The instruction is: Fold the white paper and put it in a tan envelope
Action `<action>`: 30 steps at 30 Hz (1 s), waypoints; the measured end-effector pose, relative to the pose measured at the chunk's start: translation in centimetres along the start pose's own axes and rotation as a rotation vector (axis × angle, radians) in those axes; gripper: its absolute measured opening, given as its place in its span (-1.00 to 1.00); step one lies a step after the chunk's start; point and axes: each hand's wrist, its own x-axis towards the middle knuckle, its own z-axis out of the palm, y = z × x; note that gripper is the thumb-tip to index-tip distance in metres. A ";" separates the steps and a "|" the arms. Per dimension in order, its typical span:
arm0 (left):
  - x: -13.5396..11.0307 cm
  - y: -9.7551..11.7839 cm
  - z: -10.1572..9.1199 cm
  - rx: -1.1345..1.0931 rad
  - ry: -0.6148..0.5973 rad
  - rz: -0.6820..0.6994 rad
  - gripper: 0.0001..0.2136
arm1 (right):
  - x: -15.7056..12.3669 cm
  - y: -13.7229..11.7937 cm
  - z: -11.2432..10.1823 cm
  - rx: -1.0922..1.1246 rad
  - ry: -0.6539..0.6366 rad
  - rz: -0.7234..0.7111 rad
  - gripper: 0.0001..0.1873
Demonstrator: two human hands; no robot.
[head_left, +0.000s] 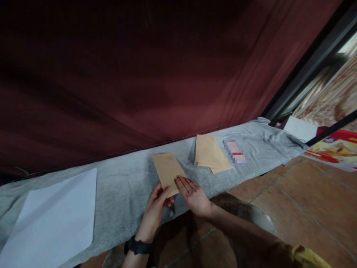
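Note:
A tan paper envelope (168, 167) is tilted over the grey cloth, its near end at my hands. My left hand (158, 201) grips its near left corner, thumb on top and fingers curled underneath. Flat fingers of my right hand (193, 193) lie along the envelope's right edge near the same end. A small stack of similar envelopes (206, 149) rests to the right, fanned slightly. Beside that stack lies a pixelated pinkish rectangular item (235, 151) whose kind I cannot make out.
A large stack of white paper (61, 212) lies at the left on the grey cloth (119, 190). A dark red curtain (167, 74) hangs along the far edge. At the right are a white box (300, 128), a colourful printed sheet (334, 149) and the tiled floor (304, 201).

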 end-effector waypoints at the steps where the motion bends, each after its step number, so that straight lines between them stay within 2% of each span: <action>1: -0.1 0.0 -0.1 -0.052 -0.001 0.014 -0.64 | 0.2 0.1 -0.3 0.015 0.012 0.009 -0.33; 3: -0.1 0.0 -0.5 -0.124 -0.010 0.034 -0.64 | 0.4 0.6 -0.9 0.083 0.057 0.037 -0.33; 6: 0.1 -0.2 -1.2 -0.154 -0.020 0.022 -0.60 | 0.8 1.7 -2.3 0.306 0.184 0.135 -0.41; 8: 0.3 -0.3 -1.6 -0.125 -0.013 0.015 -0.61 | 1.3 3.0 -3.2 0.493 0.325 0.310 -0.55; 11: 0.4 -0.5 -1.8 -0.053 -0.016 0.018 -0.66 | 2.2 5.8 -4.7 0.736 0.636 0.639 -0.70; 14: 0.3 -0.6 -1.9 -0.017 -0.018 0.015 -0.67 | 2.8 8.7 -5.5 1.149 0.900 0.781 -0.79; 17: 0.2 -0.8 -2.0 0.011 -0.007 0.019 -0.66 | 2.7 10.7 -5.4 1.552 1.040 0.966 -0.88; 20: 0.3 -1.0 -2.2 0.031 -0.005 0.018 -0.66 | 2.2 11.6 -4.5 1.667 1.068 1.068 -0.82; 24: 0.5 -1.2 -2.5 0.052 -0.011 0.015 -0.66 | 1.8 12.1 -3.8 1.750 1.034 1.140 -0.79; 30: 0.4 -1.1 -2.6 0.062 -0.006 0.008 -0.66 | 1.6 12.3 -4.4 1.869 0.925 1.183 -0.74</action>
